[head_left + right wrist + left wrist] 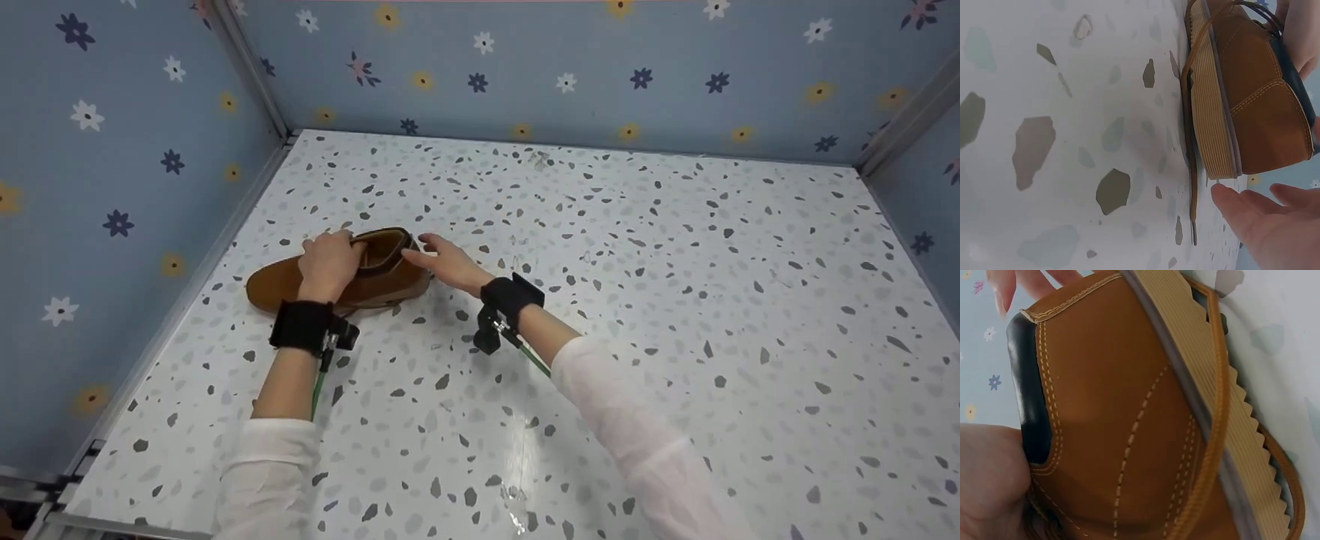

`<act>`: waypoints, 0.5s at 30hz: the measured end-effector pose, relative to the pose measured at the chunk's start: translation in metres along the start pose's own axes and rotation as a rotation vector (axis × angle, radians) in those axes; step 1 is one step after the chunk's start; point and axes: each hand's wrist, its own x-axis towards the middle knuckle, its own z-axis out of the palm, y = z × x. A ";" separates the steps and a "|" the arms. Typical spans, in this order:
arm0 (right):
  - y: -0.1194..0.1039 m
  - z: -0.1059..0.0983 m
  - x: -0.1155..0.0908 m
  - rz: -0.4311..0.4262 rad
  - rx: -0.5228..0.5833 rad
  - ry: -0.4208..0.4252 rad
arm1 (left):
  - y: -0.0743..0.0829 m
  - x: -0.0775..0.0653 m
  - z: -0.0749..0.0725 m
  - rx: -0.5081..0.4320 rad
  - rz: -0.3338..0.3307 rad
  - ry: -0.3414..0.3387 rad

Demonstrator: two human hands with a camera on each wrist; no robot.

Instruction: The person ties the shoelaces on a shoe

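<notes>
A brown leather shoe [390, 289] with a dark collar sits sole down on the speckled surface, its toe to the left in the head view. My left hand [330, 262] grips it over the tongue and front of the opening. Close behind the heel is my right hand [454, 264], its fingers loosely extended around the back of the shoe. Seen from the right wrist, the fingers [1227, 199] lie by the heel end of the ridged tan sole [1213, 124]. A brown shoelace [1188, 112] hangs down along the sole, its tip on the surface.
White terrazzo-patterned flooring [637, 315] spreads under the shoe and to its right. Blue flowered panels [525, 67] with metal frame edges stand at the back and both sides; the left panel [127, 187] is nearest the toe. Both wrists wear black camera straps with green cables.
</notes>
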 end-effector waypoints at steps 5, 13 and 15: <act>0.001 0.007 0.000 -0.042 -0.035 0.011 | 0.000 -0.001 0.005 0.006 0.013 0.039; -0.002 0.007 0.000 0.013 -0.105 0.141 | 0.008 0.002 0.009 0.049 0.032 0.040; -0.002 0.005 0.000 0.037 -0.112 0.148 | 0.010 0.003 0.010 0.056 0.035 0.040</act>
